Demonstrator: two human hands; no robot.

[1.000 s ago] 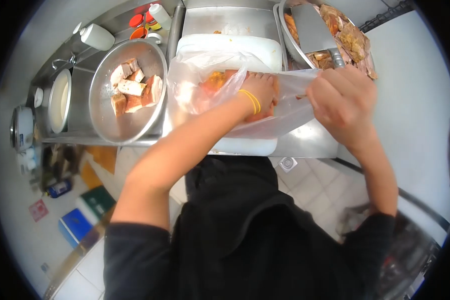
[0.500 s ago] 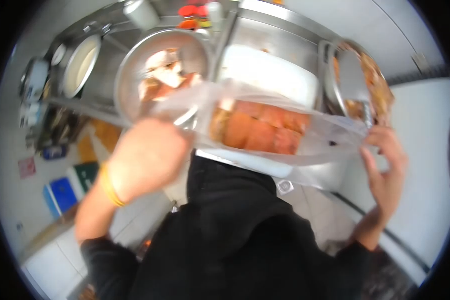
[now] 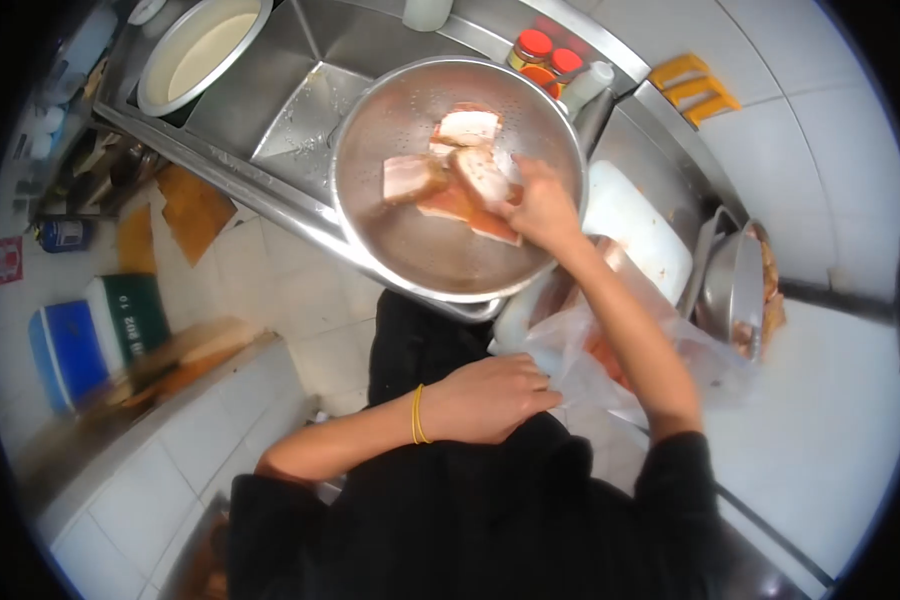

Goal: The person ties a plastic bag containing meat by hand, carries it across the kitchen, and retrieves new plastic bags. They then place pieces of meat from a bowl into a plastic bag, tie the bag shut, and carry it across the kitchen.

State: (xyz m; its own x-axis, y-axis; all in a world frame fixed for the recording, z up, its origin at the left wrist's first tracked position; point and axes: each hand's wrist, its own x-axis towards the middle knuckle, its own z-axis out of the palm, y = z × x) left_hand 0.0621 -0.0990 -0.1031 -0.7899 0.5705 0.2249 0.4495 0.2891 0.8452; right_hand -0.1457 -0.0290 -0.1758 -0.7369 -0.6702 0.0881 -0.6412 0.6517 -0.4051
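Head view: left hand pinches the plastic bag; right hand touches meat toward the bowl's right edge, whether its grip closes, I cannot tell.

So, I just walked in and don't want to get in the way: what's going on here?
A person is handling meat with bare hands. The right hand reaches into a round silver metal bowl, its fingers at the pink-and-white chunks of meat; whether it grips one is hard to tell. The left hand, with yellow bands on the wrist, holds the edge of a clear plastic bag, orange-red meat showing through it. The bowl sits beside a white cutting board.
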